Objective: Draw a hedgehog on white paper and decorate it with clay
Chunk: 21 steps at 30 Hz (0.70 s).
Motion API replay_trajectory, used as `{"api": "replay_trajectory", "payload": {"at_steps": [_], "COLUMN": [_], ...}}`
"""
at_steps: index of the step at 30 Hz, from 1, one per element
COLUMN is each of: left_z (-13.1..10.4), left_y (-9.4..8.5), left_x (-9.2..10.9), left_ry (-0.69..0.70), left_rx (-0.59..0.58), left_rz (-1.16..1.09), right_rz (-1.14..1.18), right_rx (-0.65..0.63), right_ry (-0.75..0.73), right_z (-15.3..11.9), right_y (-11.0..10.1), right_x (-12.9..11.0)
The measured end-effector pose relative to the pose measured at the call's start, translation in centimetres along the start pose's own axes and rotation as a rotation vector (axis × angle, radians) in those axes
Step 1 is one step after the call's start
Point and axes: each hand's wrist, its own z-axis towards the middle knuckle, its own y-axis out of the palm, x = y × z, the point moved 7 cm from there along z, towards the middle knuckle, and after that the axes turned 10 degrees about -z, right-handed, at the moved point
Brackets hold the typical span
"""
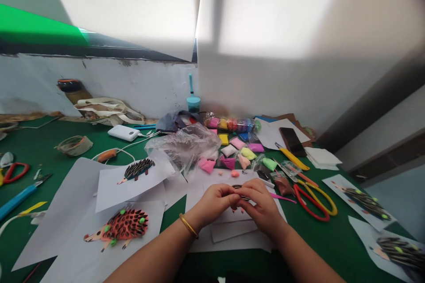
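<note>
A lane of green tabletop (332,241) opens at near right, but red-and-yellow-handled metal scissors (312,198) block its far end. Farther left, a crumpled clear plastic bag (186,145) and small bright-coloured packets (237,143) bar passage.

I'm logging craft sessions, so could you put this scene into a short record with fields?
hands: left hand and right hand together, fingertips meeting
held item: hidden by fingers
beneath: white paper, figure partly covered
left side: red hedgehog picture, blue scraps of detail unclear
right side: scissors, black phone
beyond: coloured packets, clear bag
</note>
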Motion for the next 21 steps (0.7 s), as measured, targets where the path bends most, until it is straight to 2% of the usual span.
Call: {"api": "replay_trajectory", "payload": {"at_steps": [6, 9, 13, 21], "left_z": [-0.1, -0.11, -0.13, -0.12], "left_y": [0.59, 0.51, 0.17, 0.22], "left_x": [0.11, -0.04, -0.08, -0.09], "left_ry": [-0.057, -0.072, -0.064, -0.041], "left_rx": [-0.05, -0.029, 0.012, -0.024], "left_rz": [0.007, 0.026, 0.084, 0.013], "right_rz": [0.021, 0.02, 0.036, 0.041], "right_rx": [0.023, 0.029, 0.019, 0.0], "right_ry": [-0.031, -0.051, -0.033, -0.033], "right_z": [-0.22, -0.31, -0.23, -0.22], "right_y": [-0.41, -0.5, -0.48, -0.47], "right_x": [-0.19, -0.42, -0.46, -0.16]}}
